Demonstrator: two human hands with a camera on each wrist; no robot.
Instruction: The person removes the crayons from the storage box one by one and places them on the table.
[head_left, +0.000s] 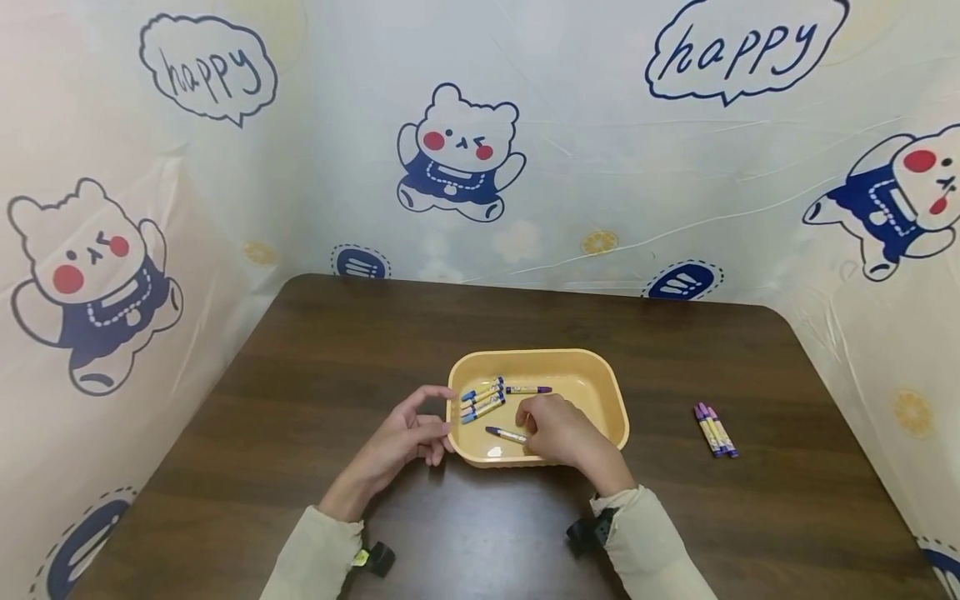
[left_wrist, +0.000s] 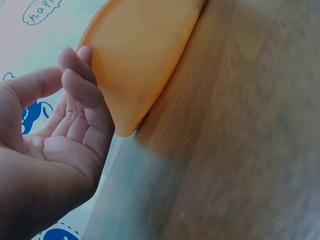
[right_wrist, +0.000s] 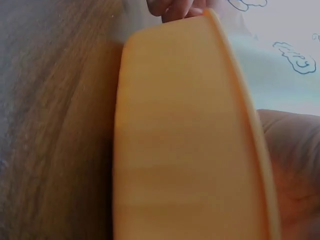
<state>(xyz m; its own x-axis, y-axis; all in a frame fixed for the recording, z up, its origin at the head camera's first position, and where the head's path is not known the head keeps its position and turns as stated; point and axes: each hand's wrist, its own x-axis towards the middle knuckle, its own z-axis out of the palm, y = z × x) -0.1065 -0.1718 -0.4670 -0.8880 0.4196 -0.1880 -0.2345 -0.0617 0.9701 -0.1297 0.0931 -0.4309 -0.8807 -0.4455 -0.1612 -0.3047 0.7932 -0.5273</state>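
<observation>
A shallow yellow tray (head_left: 592, 375) rests on the table, with several yellow-wrapped crayons (head_left: 483, 402) grouped at its left end. One purple-tipped crayon (head_left: 528, 390) lies crosswise beside them. My left hand (head_left: 408, 433) touches the tray's left side, index finger and thumb apart; in the left wrist view its loosely bent fingers meet the orange-looking tray wall (left_wrist: 142, 55). Reaching inside, my right hand (head_left: 562, 429) pinches the right end of a dark-tipped crayon (head_left: 504, 434) low over the tray floor. In the right wrist view the tray wall (right_wrist: 185, 125) hides those fingertips.
To the right of the tray, a small bunch of purple-tipped crayons (head_left: 716, 430) lies on the dark wooden table (head_left: 360, 333). A printed bear-pattern cloth (head_left: 585, 150) hangs around the table's back and sides.
</observation>
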